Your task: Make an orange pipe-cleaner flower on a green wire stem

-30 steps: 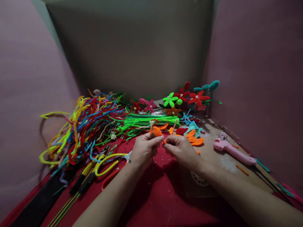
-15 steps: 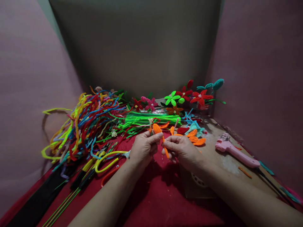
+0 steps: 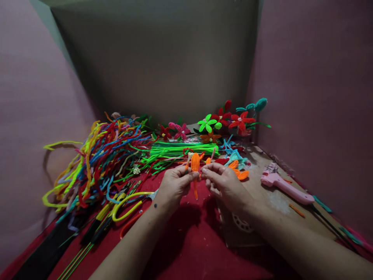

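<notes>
My left hand (image 3: 175, 186) pinches an orange pipe-cleaner petal (image 3: 195, 162) upright, its thin tail hanging below the fingers. Beside the petal, a small bunch of pale flower stamens (image 3: 190, 154) rises from the same hand. Close on the right, my right hand (image 3: 229, 186) has thumb and forefinger pressed together at the petal's side. A speck of orange shows between the two hands, but what the right fingertips hold is hidden. More orange petals (image 3: 242, 175) lie just behind my right hand.
A tangle of coloured pipe cleaners (image 3: 96, 155) is heaped at left, near scissors (image 3: 125, 208) and pliers (image 3: 103, 212). Green stems (image 3: 183, 149) and finished flowers (image 3: 241, 121) line the back. A pink glue gun (image 3: 287, 186) rests on a board at right.
The petal has turned from slanted to upright in my left hand. My right fingers have let go of its lower tail and moved up beside it. The view has shifted slightly.
</notes>
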A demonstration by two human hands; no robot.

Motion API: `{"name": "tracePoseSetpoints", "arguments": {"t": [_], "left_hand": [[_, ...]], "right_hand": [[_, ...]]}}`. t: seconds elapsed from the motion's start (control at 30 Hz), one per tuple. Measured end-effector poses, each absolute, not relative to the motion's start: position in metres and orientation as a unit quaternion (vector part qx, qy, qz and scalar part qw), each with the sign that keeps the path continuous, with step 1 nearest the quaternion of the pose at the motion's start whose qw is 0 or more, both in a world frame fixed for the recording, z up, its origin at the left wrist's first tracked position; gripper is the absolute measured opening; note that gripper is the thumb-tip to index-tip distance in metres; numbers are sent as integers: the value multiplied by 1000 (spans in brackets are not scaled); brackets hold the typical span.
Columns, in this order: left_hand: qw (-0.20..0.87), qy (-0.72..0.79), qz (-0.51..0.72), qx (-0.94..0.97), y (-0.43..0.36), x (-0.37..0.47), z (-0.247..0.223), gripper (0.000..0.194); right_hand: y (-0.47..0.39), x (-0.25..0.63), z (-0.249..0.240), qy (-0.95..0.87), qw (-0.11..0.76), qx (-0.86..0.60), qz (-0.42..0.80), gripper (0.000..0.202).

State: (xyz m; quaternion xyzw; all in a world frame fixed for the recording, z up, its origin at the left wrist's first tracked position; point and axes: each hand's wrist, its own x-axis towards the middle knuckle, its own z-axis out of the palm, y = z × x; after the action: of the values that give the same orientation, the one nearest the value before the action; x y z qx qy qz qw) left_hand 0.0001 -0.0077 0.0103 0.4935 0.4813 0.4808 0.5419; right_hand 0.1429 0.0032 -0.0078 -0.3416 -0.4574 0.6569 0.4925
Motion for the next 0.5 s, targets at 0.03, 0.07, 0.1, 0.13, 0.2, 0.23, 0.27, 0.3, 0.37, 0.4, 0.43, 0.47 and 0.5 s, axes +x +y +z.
{"name": "tracePoseSetpoints", "arguments": {"t": [0.03, 0.07, 0.1, 0.13, 0.2, 0.23, 0.27, 0.3, 0.37, 0.4, 0.43, 0.47, 0.5], "left_hand": [[544, 489, 460, 503, -8, 0, 12, 23], [547, 495, 438, 513, -9, 0, 13, 22], [551, 499, 417, 523, -10, 1, 13, 21], [554, 500, 400, 533, -11, 2, 14, 20], [554, 498, 377, 551, -12, 3, 14, 17], [552, 497, 373, 557, -13, 3, 14, 16], [549, 496, 375, 559, -13, 4, 15, 16], [543, 497, 382, 558, -14, 4, 15, 15], [527, 502, 396, 559, -15, 5, 16, 14], [517, 504, 399, 566, -16, 6, 17, 13], [503, 505, 400, 576, -16, 7, 18, 13], [488, 504, 402, 588, -17, 7, 19, 13], [472, 503, 404, 600, -18, 8, 19, 14]], "right_hand": [[5, 144, -7, -447, 501, -327, 665, 23], [6, 144, -6, -443, 506, -309, 673, 23], [8, 145, -6, -442, 506, -290, 682, 21], [10, 145, -7, -440, 503, -273, 692, 18], [12, 146, -8, -429, 501, -251, 709, 11], [13, 147, -8, -421, 499, -247, 716, 10], [13, 147, -8, -411, 499, -245, 722, 10], [14, 148, -7, -404, 499, -247, 726, 11], [14, 148, -5, -396, 505, -255, 724, 13], [14, 149, -4, -395, 507, -257, 722, 14], [14, 149, -3, -394, 510, -255, 721, 14], [15, 149, -3, -393, 513, -251, 721, 14], [15, 150, -2, -389, 512, -246, 725, 12]]}}
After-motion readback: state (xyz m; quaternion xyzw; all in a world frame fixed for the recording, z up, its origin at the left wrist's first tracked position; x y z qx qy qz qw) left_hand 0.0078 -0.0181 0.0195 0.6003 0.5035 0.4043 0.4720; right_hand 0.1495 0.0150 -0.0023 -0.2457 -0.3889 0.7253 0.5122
